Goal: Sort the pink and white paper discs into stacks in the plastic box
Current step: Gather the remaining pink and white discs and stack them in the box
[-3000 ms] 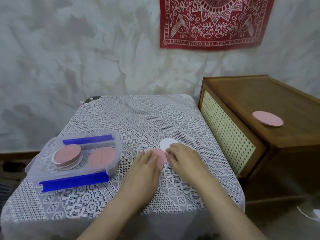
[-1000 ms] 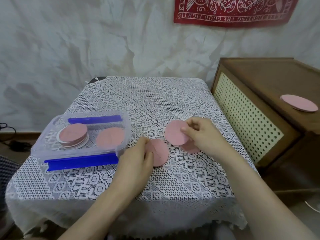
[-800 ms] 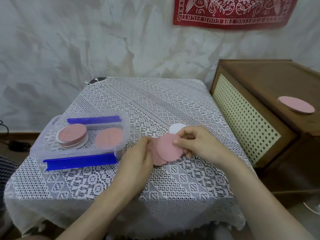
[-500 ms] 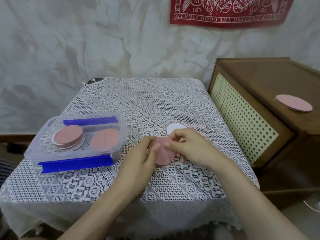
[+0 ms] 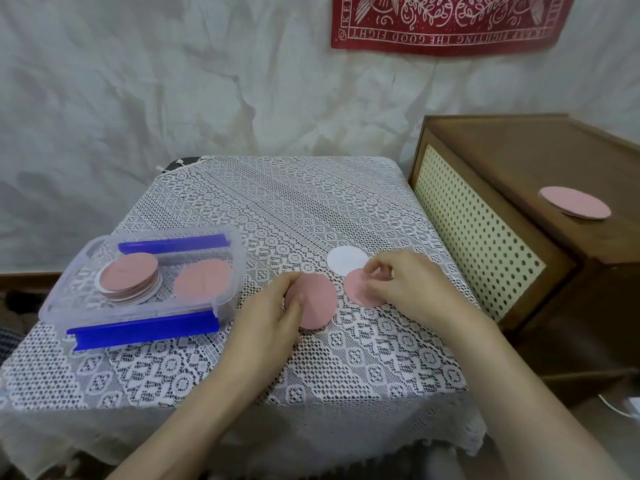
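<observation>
The plastic box (image 5: 64,282) sits at the table's left. Its long axis runs left to right, and its two blue clips (image 5: 143,332) lie along the long sides. It holds two piles: a mixed stack (image 5: 130,278) of pink and white discs with pink on top, and a pink pile (image 5: 202,284) to its right.

Half a second ago both hands met on what looked like one pink disc. Now they are apart and each has its own. The left hand (image 5: 273,320) pinches the left-hand disc (image 5: 318,303) by its left edge. Three loose discs lie face-up near the middle of the lace cloth (image 5: 294,209); being round, they have no long axis. The white disc (image 5: 346,263) is unmoved. The right hand (image 5: 412,285) pinches the right-hand disc (image 5: 360,292) with curled fingertips. One more pink disc (image 5: 575,206) lies on the wooden cabinet (image 5: 519,161).
</observation>
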The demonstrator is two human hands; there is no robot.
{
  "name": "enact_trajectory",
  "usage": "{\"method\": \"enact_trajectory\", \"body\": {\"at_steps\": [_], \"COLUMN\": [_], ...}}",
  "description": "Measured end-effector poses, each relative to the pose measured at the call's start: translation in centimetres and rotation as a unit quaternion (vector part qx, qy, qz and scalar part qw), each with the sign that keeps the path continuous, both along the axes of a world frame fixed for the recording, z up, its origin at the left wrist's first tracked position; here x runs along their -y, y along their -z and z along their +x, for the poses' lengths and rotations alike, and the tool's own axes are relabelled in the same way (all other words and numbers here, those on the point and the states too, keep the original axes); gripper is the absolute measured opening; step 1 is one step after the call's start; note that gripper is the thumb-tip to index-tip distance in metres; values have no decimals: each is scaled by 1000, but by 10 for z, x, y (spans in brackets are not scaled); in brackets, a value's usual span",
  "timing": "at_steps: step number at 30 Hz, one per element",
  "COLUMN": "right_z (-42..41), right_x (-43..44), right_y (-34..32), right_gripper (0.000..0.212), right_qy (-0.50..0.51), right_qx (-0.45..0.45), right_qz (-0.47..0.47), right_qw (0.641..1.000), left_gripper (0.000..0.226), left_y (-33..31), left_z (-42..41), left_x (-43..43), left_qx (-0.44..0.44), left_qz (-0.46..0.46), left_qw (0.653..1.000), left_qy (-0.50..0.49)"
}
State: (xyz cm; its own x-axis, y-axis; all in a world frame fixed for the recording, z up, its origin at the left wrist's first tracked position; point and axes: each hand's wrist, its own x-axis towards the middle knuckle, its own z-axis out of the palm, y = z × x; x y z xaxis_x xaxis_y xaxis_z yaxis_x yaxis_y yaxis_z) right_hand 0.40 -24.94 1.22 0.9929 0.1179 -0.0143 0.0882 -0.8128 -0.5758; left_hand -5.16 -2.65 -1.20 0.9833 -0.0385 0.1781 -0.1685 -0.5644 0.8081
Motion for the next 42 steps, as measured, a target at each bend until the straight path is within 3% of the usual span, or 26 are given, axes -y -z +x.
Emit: {"method": "enact_trajectory", "body": {"at_steps": [3, 7, 12, 14, 17, 19, 27, 36, 42], "right_z": [-3, -4, -1, 3, 3, 2, 2, -4, 0], "right_x": [6, 5, 3, 2, 1, 0, -3, -35, -37], "right_y": [-1, -1, 2, 1, -6, -9, -8, 6, 6], "right_gripper": [52, 63, 31, 11, 4, 4, 7, 9, 9], "right_qy": [-3, 7, 7, 3, -16, -39, -44, -101, -107], "right_qx": [-33, -30, -37, -32, -63, -81, -61, -103, -112], "right_qz": [-53, -62, -6, 72, 226, 264, 276, 225, 242], "right_qw": [998, 998, 999, 997, 972, 960, 958, 964, 958], "left_gripper": [28, 38, 46, 45, 42, 42, 41, 36, 39], "left_y": [-1, -1, -5, -5, -4, -4, -2, 0, 0], "left_z": [0, 0, -3, -3, -1, -1, 0, 0, 0], "left_x": [0, 1, 3, 4, 5, 4, 1, 6, 4], "left_qx": [2, -7, 2, -1, -8, -8, -19, -26, -2], "left_qz": [0, -7, -14, -22, -21, -20, -35, -97, -42], "left_qw": [1000, 1000, 1000, 1000, 1000, 1000, 999, 995, 999], "left_qy": [-3, 0, 5, 3, -6, -10, -25, 1, 14]}}
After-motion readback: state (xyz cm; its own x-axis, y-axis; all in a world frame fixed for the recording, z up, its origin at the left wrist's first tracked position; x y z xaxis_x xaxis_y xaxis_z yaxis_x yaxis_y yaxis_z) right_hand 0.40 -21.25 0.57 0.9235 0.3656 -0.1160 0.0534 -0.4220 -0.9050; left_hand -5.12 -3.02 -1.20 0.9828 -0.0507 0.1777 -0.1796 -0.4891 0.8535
